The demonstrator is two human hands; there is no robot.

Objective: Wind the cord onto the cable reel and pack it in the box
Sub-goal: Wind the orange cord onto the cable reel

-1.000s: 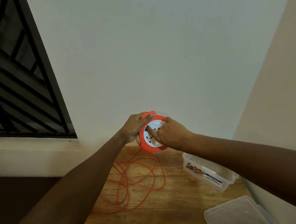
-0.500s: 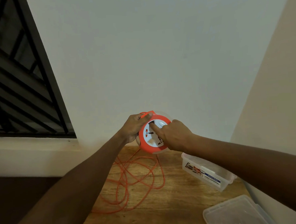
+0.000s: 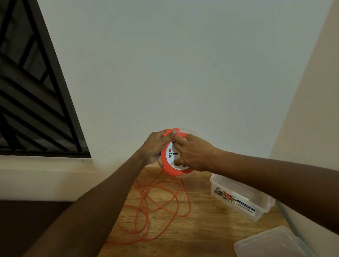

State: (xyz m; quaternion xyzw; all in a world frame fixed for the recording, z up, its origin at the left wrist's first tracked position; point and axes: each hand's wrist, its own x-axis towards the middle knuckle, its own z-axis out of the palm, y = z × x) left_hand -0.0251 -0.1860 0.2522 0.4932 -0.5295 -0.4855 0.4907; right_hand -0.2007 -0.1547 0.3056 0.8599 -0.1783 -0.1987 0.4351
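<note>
An orange cable reel (image 3: 167, 168) with a white socket face is held upright above the wooden table (image 3: 200, 242). My left hand (image 3: 155, 146) grips its left rim and orange top handle. My right hand (image 3: 193, 153) lies over the white face, its fingers curled onto the centre of the reel. The orange cord (image 3: 149, 206) hangs from the reel and lies in loose loops on the table below. A clear plastic box (image 3: 241, 197) with a printed label stands open to the right of the cord.
The clear lid (image 3: 269, 245) of the box lies at the table's near right corner. A pale wall rises right behind the table and another closes in at the right. A dark barred window (image 3: 23, 92) fills the upper left.
My right hand has turned on the reel face, its fingers moving from the lower part up toward the top. The reel stays in place in my left hand.
</note>
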